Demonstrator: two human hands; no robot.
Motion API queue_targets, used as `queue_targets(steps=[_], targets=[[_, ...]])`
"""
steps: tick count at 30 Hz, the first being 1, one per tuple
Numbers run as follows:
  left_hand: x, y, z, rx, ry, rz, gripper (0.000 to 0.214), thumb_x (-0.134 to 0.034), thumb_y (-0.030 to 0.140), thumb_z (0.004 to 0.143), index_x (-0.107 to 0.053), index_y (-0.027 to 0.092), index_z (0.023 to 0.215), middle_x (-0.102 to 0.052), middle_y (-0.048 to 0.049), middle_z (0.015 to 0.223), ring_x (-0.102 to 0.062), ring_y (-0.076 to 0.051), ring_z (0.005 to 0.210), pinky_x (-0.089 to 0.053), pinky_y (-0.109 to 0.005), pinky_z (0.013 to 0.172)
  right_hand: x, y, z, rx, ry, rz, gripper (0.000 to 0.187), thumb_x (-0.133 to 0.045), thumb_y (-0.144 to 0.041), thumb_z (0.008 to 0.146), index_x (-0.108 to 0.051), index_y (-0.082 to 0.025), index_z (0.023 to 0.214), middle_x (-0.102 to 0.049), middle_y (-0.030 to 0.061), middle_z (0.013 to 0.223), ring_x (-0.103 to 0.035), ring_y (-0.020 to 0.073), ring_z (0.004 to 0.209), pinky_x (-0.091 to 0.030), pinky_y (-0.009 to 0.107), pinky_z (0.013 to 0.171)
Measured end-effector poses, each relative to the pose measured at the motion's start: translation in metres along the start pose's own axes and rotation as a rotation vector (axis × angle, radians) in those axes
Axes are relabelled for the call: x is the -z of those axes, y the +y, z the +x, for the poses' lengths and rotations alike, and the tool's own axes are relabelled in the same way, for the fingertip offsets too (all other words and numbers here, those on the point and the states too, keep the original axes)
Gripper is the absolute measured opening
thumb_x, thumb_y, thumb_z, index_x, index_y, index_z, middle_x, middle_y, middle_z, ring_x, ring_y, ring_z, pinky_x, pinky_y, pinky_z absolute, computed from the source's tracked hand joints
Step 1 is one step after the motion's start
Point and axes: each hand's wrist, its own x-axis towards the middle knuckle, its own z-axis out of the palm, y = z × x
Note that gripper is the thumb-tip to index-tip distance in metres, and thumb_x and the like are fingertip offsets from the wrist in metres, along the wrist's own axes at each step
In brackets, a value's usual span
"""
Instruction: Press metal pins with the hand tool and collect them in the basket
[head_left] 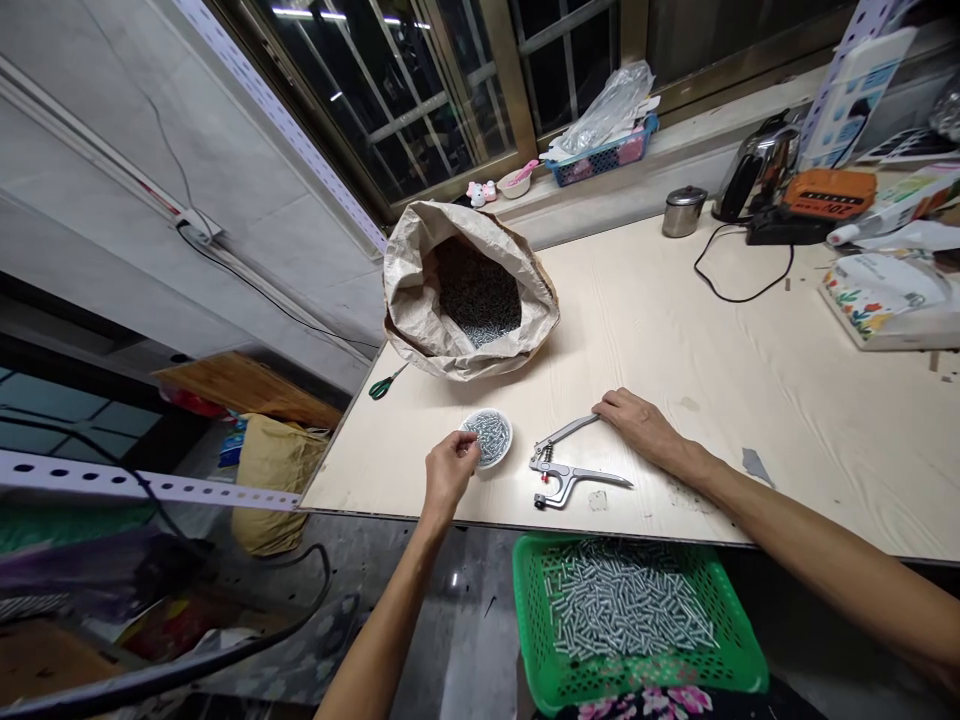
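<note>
My left hand (452, 467) is at the near-left rim of a small white bowl (489, 438) filled with tiny silvery metal pieces. Its fingertips are pinched together; whatever is between them is too small to make out. Silver hand pliers (574, 472) with a spring and a red-and-black jaw end lie on the table, handles spread apart and pointing right. The fingers of my right hand (636, 424) close on the tip of the upper handle. Behind the bowl stands a wide-open paper sack (471, 290), with many small dark metal pieces inside.
Below the table's front edge, a green plastic basket (641, 610) holds many short metal rods. Green-handled scissors (384, 384) lie left of the sack. At the back right are a metal canister (683, 211), a kettle (759, 165), an orange-and-black device (825, 195) and a tissue pack (889, 290).
</note>
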Motion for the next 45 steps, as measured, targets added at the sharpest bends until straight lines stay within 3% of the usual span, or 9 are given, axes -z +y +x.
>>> queue_targets(steps=[3, 6, 11, 16, 22, 29, 38, 42, 45], targets=[[-0.005, 0.013, -0.017, 0.1, -0.145, -0.269, 0.04, -0.064, 0.034, 0.064, -0.066, 0.01, 0.095, -0.058, 0.0037, 0.057, -0.043, -0.007, 0.039, -0.033, -0.02, 0.038, 0.004, -0.005, -0.001, -0.031, 0.029, 0.007, 0.02, -0.043, -0.013, 0.092, -0.058, -0.019, 0.102, -0.058, 0.0085, 0.1, -0.051, 0.0211, 0.092, -0.041, 0.03, 0.072], [-0.016, 0.021, -0.037, 0.159, -0.252, -0.363, 0.04, -0.07, 0.036, 0.061, -0.065, 0.009, 0.09, -0.059, 0.0029, 0.054, -0.047, -0.008, 0.041, -0.038, -0.02, 0.04, 0.012, -0.022, -0.009, -0.008, 0.044, 0.008, 0.017, -0.049, -0.023, 0.092, -0.058, -0.017, 0.105, -0.057, 0.0106, 0.105, -0.051, 0.0221, 0.093, -0.04, 0.032, 0.073], [-0.039, 0.012, -0.05, 0.255, -0.357, -0.383, 0.042, -0.072, 0.045, 0.059, -0.064, 0.01, 0.08, -0.056, 0.0032, 0.045, -0.047, -0.009, 0.04, -0.041, -0.021, 0.042, 0.014, -0.054, -0.031, 0.157, -0.12, 0.025, 0.018, -0.056, -0.036, 0.09, -0.059, -0.019, 0.091, -0.059, 0.0055, 0.089, -0.052, 0.0201, 0.084, -0.036, 0.033, 0.073], [-0.053, 0.001, -0.05, 0.304, -0.344, -0.37, 0.044, -0.074, 0.049, 0.054, -0.065, 0.011, 0.073, -0.054, 0.004, 0.048, -0.045, -0.008, 0.042, -0.037, -0.02, 0.043, 0.0, -0.056, -0.037, 0.207, -0.068, -0.009, 0.013, -0.047, -0.018, 0.093, -0.054, -0.017, 0.083, -0.058, 0.0035, 0.082, -0.048, 0.0161, 0.072, -0.032, 0.03, 0.068], [-0.06, -0.002, -0.058, 0.228, -0.301, -0.268, 0.042, -0.071, 0.05, 0.061, -0.069, 0.01, 0.072, -0.055, 0.0019, 0.053, -0.043, -0.008, 0.046, -0.036, -0.021, 0.046, -0.001, -0.053, -0.037, 0.365, 0.152, -0.121, 0.027, -0.036, -0.013, 0.097, -0.051, -0.018, 0.075, -0.053, 0.0017, 0.07, -0.039, 0.0156, 0.065, -0.025, 0.032, 0.063], [-0.062, -0.004, -0.059, 0.214, -0.304, -0.229, 0.042, -0.071, 0.051, 0.062, -0.069, 0.011, 0.072, -0.059, -0.0004, 0.059, -0.047, -0.009, 0.048, -0.039, -0.022, 0.048, 0.001, -0.055, -0.038, 0.406, 0.223, -0.193, 0.028, -0.036, -0.011, 0.096, -0.051, -0.018, 0.074, -0.052, -0.0003, 0.068, -0.037, 0.015, 0.064, -0.022, 0.032, 0.063], [-0.06, -0.001, -0.049, 0.326, -0.475, -0.186, 0.037, -0.074, 0.047, 0.049, -0.062, 0.014, 0.06, -0.055, 0.0023, 0.046, -0.049, -0.011, 0.043, -0.041, -0.024, 0.048, -0.002, -0.052, -0.037, 0.359, 0.06, -0.153, 0.027, -0.034, -0.012, 0.097, -0.053, -0.018, 0.079, -0.057, 0.0017, 0.074, -0.041, 0.0163, 0.069, -0.022, 0.034, 0.066], [-0.057, 0.002, -0.049, 0.238, -0.523, -0.041, 0.031, -0.068, 0.044, 0.056, -0.064, 0.014, 0.055, -0.055, 0.0015, 0.045, -0.049, -0.011, 0.045, -0.037, -0.023, 0.049, 0.002, -0.053, -0.039, 0.281, -0.063, -0.094, 0.023, -0.039, -0.019, 0.097, -0.058, -0.018, 0.084, -0.06, 0.0038, 0.081, -0.046, 0.0178, 0.075, -0.027, 0.035, 0.07], [-0.055, 0.003, -0.047, 0.157, -0.582, 0.057, 0.03, -0.065, 0.042, 0.06, -0.064, 0.014, 0.05, -0.052, 0.0017, 0.042, -0.046, -0.01, 0.045, -0.031, -0.021, 0.048, 0.012, -0.05, -0.038, 0.213, -0.131, 0.024, 0.024, -0.053, -0.042, 0.091, -0.061, -0.02, 0.098, -0.061, 0.008, 0.103, -0.05, 0.0221, 0.094, -0.034, 0.037, 0.079]])
